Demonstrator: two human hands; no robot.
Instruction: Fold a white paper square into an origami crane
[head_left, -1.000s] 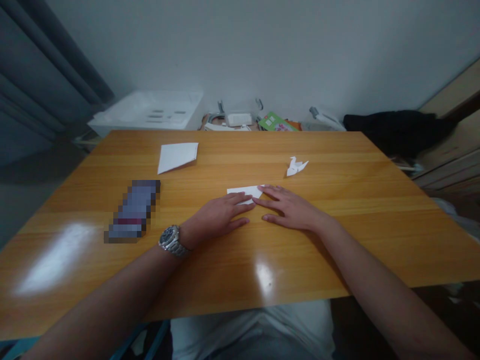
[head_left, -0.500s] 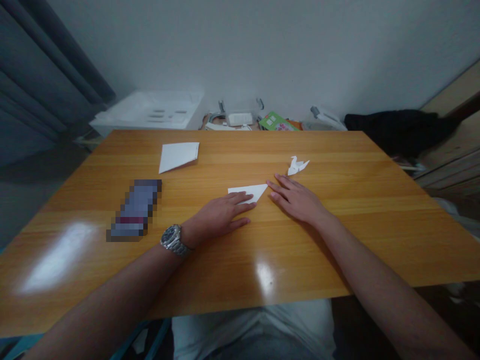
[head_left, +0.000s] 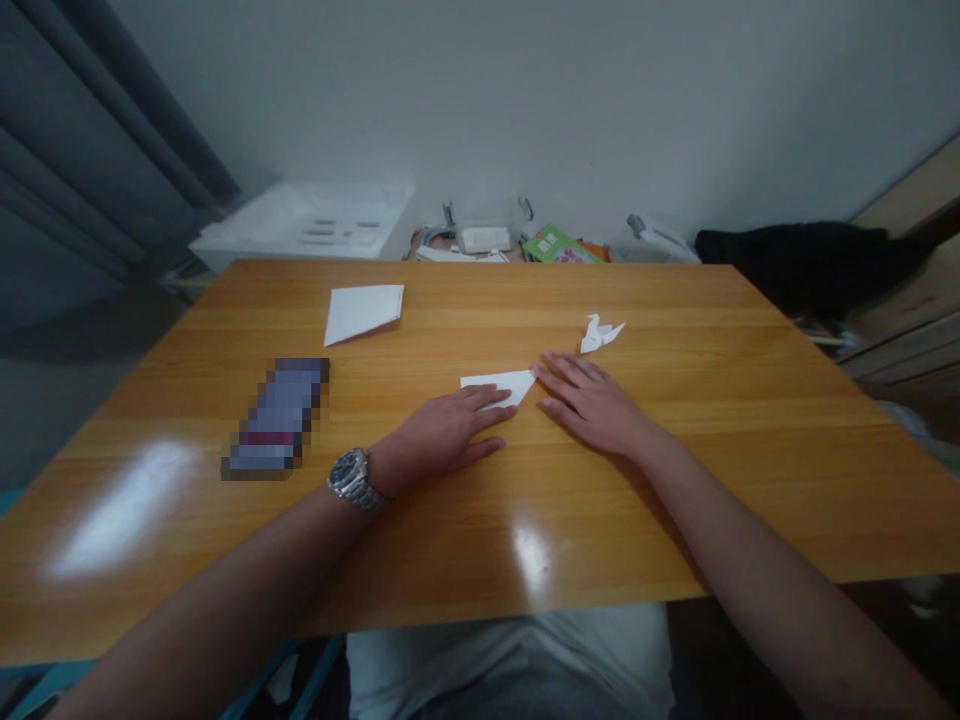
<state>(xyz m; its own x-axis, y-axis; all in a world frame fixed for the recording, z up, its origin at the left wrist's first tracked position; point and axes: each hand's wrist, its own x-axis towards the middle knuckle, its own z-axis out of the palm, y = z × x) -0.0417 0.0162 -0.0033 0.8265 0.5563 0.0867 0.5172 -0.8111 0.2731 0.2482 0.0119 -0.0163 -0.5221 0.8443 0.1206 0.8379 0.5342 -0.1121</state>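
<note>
A small white folded paper triangle (head_left: pixel 499 383) lies flat on the wooden table (head_left: pixel 675 470). My left hand (head_left: pixel 442 435), with a metal watch on the wrist, lies flat with its fingers stretched over the paper's near edge. My right hand (head_left: pixel 592 405) rests flat on the table just right of the paper, fingers spread, its fingertips at the paper's right tip. Neither hand holds anything.
A small white folded paper bird (head_left: pixel 600 333) stands beyond my right hand. A larger folded white sheet (head_left: pixel 362 311) lies at the far left. A blurred oblong object (head_left: pixel 277 418) lies left of my left hand. Clutter and a white box (head_left: pixel 307 225) sit behind the table.
My right hand slid to the right off the paper, along its edge to the right tip. The left hand stayed pressed on the paper. The view shifted slightly.
</note>
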